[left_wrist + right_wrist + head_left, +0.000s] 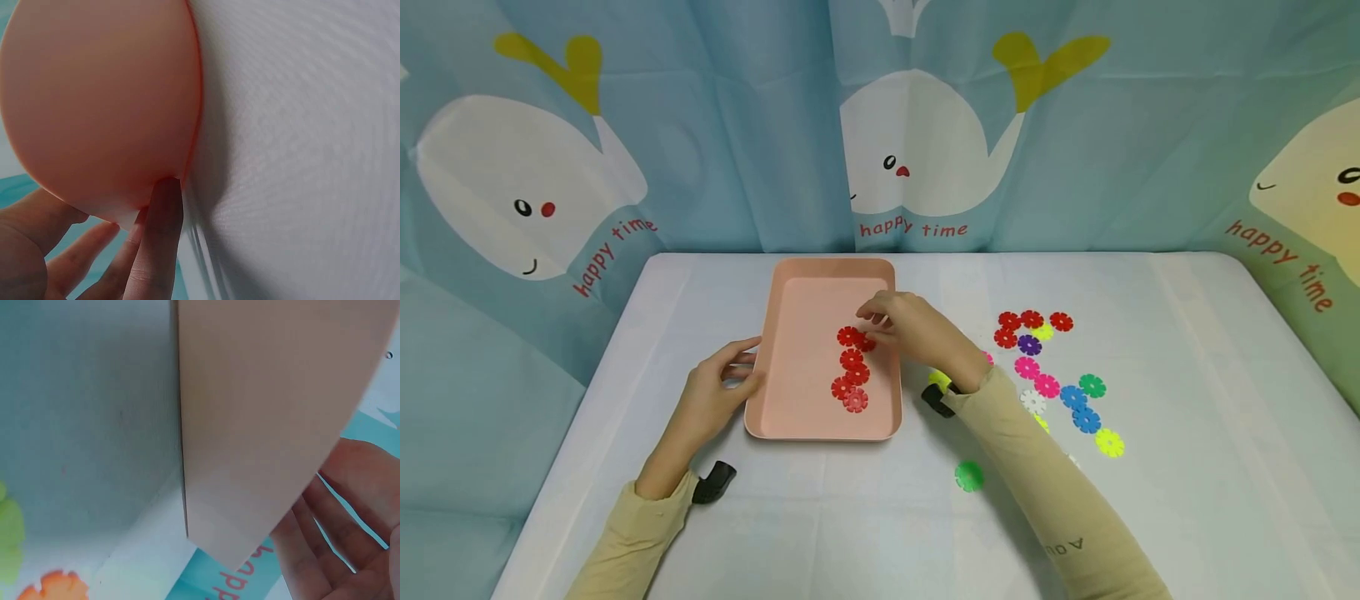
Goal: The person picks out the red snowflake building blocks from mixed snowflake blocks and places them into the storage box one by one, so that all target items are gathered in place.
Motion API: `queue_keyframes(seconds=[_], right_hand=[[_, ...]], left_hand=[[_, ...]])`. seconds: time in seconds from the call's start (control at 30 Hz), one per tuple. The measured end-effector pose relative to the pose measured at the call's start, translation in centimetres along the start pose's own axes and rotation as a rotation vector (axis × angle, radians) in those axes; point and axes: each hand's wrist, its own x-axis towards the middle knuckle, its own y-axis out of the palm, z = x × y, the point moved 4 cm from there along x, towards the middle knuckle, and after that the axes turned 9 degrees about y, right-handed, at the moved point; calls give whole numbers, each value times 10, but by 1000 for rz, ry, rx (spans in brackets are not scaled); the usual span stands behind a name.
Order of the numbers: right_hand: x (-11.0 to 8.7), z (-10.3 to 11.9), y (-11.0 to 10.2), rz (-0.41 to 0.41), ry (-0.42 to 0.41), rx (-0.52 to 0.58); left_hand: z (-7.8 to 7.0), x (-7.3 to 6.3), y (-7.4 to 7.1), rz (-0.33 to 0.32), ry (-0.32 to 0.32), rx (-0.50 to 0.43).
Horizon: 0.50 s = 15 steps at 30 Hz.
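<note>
A shallow pink tray (801, 350) lies on the white table. In it, toward its right side, several red snowflake building discs (852, 358) form a loose column. My left hand (711, 396) touches the tray's left wall from outside; the left wrist view shows fingertips (167, 194) against the pink wall. Reaching across the tray's right rim, my right hand (917, 329) has its fingers just over the upper red discs, and no disc shows between them. In the right wrist view the tray wall (269, 412) hides the fingertips.
Right of the tray lie scattered discs: several red ones (1032, 320), a purple one (1029, 345), pink (1047, 385), blue (1086, 419), yellow (1109, 442) and green (969, 477). My right forearm partly covers some. A blue whale-print curtain (760, 125) hangs behind the table.
</note>
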Motion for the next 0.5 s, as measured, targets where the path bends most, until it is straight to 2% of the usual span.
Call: queue_keyframes(seconds=[0.5], right_hand=[[-12, -3, -15, 0, 11, -44]], left_hand=[[0, 0, 1, 1, 1, 0]])
